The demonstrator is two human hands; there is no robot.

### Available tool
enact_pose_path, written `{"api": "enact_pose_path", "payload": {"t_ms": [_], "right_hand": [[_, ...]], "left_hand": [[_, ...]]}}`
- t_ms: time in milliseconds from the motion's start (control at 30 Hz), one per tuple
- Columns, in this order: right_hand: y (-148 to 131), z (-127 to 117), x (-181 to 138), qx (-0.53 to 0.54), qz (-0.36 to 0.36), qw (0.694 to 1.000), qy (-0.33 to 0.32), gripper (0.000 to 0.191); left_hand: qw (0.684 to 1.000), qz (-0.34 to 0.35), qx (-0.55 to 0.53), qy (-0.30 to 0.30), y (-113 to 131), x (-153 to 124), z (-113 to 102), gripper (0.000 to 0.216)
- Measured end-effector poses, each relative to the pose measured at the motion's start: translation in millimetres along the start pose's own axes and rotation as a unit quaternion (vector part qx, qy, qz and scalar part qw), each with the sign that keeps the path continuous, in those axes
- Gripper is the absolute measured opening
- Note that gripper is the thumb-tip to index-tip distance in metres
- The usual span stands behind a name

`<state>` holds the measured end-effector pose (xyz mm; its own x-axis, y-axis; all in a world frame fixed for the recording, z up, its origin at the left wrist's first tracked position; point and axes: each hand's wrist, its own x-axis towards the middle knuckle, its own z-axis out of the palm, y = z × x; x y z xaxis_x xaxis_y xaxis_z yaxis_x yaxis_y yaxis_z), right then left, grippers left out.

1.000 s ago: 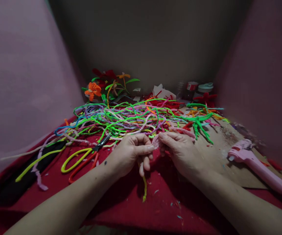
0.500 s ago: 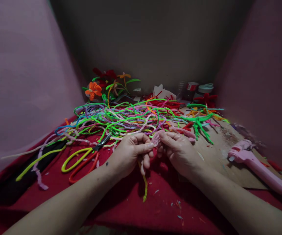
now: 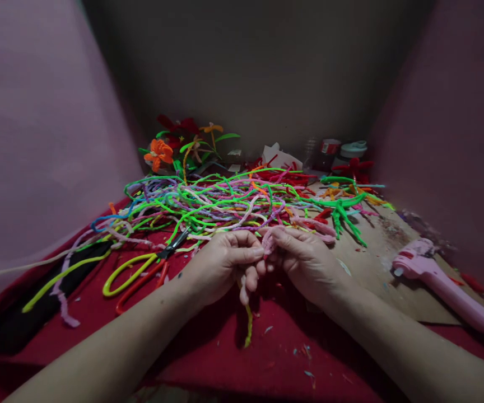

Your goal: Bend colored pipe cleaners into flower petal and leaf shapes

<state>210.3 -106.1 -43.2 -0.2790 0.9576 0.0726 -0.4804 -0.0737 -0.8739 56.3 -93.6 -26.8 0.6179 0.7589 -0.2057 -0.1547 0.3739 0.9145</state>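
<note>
Where the hands meet, head view: both over the red cloth, at the middle of the bench near its front edge, fingertips almost touching.
Left hand: thumb pressed against forefinger, pinching one end of the pink pipe cleaner; other fingers curled in.
Right hand: fingers bent and pressed together, tips pinching the other side of the pink pipe cleaner; thumb hidden behind them.
Pink pipe cleaner: short fuzzy bend, held just above the cloth between the two hands.
Yellow-green stem: hangs from under the left hand's curled fingers, lower end on the cloth; exact grip cannot be told.
Pipe cleaner pile: tangled, many colours, just behind the hands, spread across the bench's middle.
Scissors: yellow and red handles, flat on the cloth left of the left hand.
Glue gun: pink, lying on the brown board towards the right edge.
Green spiky piece: on the board, behind the right hand.
Flowers: finished, orange and red, back left corner.
Jars: back right, dim.
</note>
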Motion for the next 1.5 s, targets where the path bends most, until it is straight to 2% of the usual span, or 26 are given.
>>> {"api": "enact_pose_path", "payload": {"t_ms": [133, 267, 467, 733, 867, 967, 1100, 1367, 1500], "right_hand": [[1.5, -1.4, 1.0, -0.040, -0.021, 0.998, 0.052, 0.029], [3.8, -2.7, 0.8, -0.049, -0.021, 0.995, 0.083, 0.024], [3.5, -3.2, 1.6, -0.012, -0.009, 0.999, 0.042, 0.022], [4.7, -3.0, 2.6, -0.048, -0.032, 0.994, 0.090, 0.028], [4.9, -1.0, 1.3, -0.033, -0.020, 0.999, 0.038, 0.034], [5.7, -0.6, -0.1, -0.025, 0.005, 1.000, 0.012, 0.030], [5.1, -0.6, -1.0, -0.041, 0.011, 0.999, 0.029, 0.020], [8.5, 1.2, -2.7, -0.091, 0.023, 0.993, 0.070, 0.022], [9.1, 1.1, -2.9, -0.039, 0.003, 0.999, 0.037, 0.019]], "left_hand": [[1.000, -0.019, 0.007, -0.007, -1.2, 0.1, 1.3, 0.014], [0.999, -0.035, -0.008, -0.022, -2.2, 0.5, -0.3, 0.014], [0.996, -0.063, -0.029, -0.051, -1.6, -1.0, -1.7, 0.016], [1.000, -0.025, 0.001, -0.007, -4.7, -0.9, 4.5, 0.016], [1.000, -0.013, 0.014, -0.007, -4.5, -0.5, 3.1, 0.019], [1.000, -0.015, 0.026, 0.002, -3.2, -0.4, 3.4, 0.021], [0.999, -0.007, 0.028, 0.014, -1.5, -0.4, 5.4, 0.020], [0.996, 0.026, 0.063, 0.063, -3.8, -1.1, 7.1, 0.018], [0.995, 0.035, 0.059, 0.066, -1.9, -0.1, 5.0, 0.017]]}}
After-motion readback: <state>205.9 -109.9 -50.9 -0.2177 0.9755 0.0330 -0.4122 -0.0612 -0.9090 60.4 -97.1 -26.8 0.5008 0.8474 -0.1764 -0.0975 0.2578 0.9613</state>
